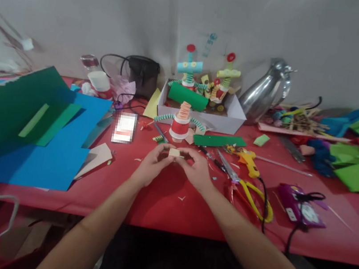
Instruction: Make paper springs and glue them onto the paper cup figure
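Between my two hands is a small pale yellow piece of folded paper (174,152). My left hand (155,161) pinches its left end and my right hand (196,167) its right end. Just beyond my fingertips stands a red and white paper cup (179,128), upside down. Green and white folded paper strips (165,118) stick out from its sides, and a peach folded paper strip (185,109) rises from its top. A flat green paper strip (221,140) lies to the right of the cup.
Scissors with yellow handles (251,194), a yellow glue gun (246,160) and a purple box with a cord (302,206) lie at right. Blue card (60,166) covers the left. Behind are a white box (201,120) holding paper figures and a metal jug (262,93).
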Tool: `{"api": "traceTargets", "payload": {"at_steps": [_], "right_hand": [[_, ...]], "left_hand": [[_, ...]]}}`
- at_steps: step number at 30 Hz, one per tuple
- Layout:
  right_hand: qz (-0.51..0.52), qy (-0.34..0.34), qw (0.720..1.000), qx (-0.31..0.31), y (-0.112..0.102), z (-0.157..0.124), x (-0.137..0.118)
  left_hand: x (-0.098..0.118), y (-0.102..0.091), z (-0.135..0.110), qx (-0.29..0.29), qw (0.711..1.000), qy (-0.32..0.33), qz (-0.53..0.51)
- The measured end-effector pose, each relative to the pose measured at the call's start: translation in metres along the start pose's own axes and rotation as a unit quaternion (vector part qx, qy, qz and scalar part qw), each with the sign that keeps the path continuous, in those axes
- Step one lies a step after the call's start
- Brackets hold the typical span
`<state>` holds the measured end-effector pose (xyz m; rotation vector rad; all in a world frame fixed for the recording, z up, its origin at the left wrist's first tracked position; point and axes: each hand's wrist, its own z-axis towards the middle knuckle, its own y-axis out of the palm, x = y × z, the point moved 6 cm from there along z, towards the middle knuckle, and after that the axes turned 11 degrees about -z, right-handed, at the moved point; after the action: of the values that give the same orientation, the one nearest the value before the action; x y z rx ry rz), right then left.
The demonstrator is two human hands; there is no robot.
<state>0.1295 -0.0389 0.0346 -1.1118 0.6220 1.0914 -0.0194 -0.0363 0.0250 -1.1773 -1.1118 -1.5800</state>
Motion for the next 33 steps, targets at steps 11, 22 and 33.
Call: {"api": "traceTargets", "payload": {"at_steps": [11, 22, 33], "right_hand": [[0.034, 0.001, 0.999, 0.019, 0.000, -0.012, -0.009], [0.120, 0.084, 0.989, -0.001, 0.006, -0.001, 0.009], [0.087, -0.040, 0.995, -0.031, 0.000, -0.006, -0.011]], "left_hand": [[-0.001, 0.001, -0.007, 0.068, 0.996, 0.006, -0.056], [-0.001, 0.007, -0.001, 0.063, 0.998, 0.014, -0.015], [-0.003, 0.004, 0.000, 0.064, 0.982, -0.028, -0.176]]}}
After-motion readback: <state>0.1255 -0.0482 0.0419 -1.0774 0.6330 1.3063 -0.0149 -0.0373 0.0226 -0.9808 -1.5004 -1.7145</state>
